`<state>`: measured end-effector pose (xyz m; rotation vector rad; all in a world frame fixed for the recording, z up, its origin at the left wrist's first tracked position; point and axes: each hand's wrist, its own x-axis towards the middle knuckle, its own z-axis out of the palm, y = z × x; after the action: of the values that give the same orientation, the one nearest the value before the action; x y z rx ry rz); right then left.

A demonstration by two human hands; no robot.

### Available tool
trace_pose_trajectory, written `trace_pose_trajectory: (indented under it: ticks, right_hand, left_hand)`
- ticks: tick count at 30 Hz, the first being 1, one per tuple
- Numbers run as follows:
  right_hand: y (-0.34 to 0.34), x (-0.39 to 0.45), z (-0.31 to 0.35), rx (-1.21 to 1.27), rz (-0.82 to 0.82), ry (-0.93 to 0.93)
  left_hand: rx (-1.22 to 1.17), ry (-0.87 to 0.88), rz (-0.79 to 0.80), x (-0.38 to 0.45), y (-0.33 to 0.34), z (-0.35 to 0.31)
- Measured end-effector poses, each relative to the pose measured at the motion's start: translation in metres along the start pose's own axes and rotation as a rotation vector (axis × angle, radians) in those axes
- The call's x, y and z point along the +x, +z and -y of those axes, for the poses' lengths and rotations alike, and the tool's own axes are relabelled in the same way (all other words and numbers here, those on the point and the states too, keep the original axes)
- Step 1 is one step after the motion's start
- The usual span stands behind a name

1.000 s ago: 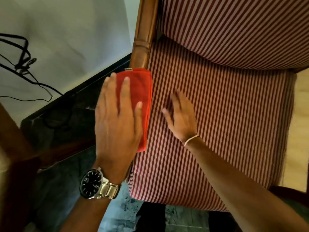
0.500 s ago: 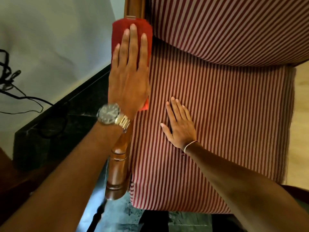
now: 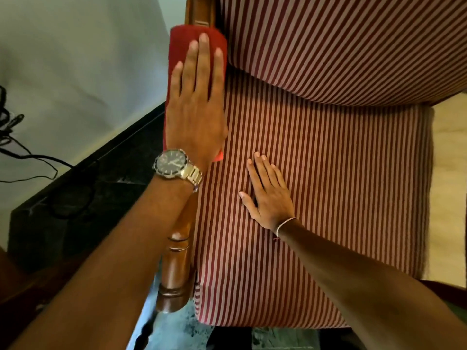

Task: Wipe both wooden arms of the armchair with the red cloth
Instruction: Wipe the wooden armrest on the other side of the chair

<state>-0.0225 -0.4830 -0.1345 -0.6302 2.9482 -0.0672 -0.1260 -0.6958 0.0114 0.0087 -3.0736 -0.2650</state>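
Observation:
The red cloth (image 3: pixel 177 44) lies over the far end of the armchair's left wooden arm (image 3: pixel 177 269), close to the backrest. My left hand (image 3: pixel 195 104), with a wristwatch, presses flat on the cloth with its fingers straight and pointing away from me. The near, turned end of the arm is bare. My right hand (image 3: pixel 267 195) rests flat and apart on the striped seat cushion (image 3: pixel 353 198), holding nothing. The chair's other arm is almost wholly out of view at the right.
The striped back cushion (image 3: pixel 353 41) overhangs the seat at the top. Left of the chair are a white wall (image 3: pixel 75 59), a black skirting (image 3: pixel 121 147), dark floor and black cables (image 3: pixel 15 137). Pale floor (image 3: pixel 449 173) shows at the right.
My left hand has slid the cloth along the wooden arm from its middle to the backrest end, uncovering the near end. My right hand stays on the seat.

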Motion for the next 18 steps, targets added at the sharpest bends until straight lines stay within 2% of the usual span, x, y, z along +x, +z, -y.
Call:
trace_pose_trajectory:
  ticks: [3,5,7,9,11,14,16,18]
  right_hand:
    - [0.001,0.000,-0.001,0.006,0.001,-0.005]
    - [0.002,-0.002,0.000,-0.005,-0.007,-0.001]
    - [0.003,-0.002,0.002,-0.028,-0.010,0.001]
    - [0.002,-0.001,0.003,-0.039,0.001,-0.004]
    - [0.001,-0.002,0.003,-0.043,0.001,-0.002]
    - [-0.001,-0.001,0.001,-0.024,0.009,-0.005]
    - [-0.002,0.000,0.001,-0.018,0.023,-0.008]
    - [-0.001,-0.001,0.001,-0.015,0.025,-0.011]
  left_hand:
    - [-0.053,-0.012,-0.004,-0.072,-0.003,-0.003]
    - [-0.041,0.014,0.048,-0.149,-0.008,-0.006]
    - [-0.005,0.075,0.081,-0.182,-0.010,-0.004]
    - [0.041,0.092,0.090,-0.150,-0.009,-0.002]
    - [0.063,0.103,0.030,-0.086,-0.006,-0.006]
    - [0.018,0.043,0.022,-0.002,-0.004,-0.001]
    - [0.019,0.009,0.005,-0.005,-0.003,0.000]
    - [0.012,-0.002,0.007,-0.061,-0.003,-0.005]
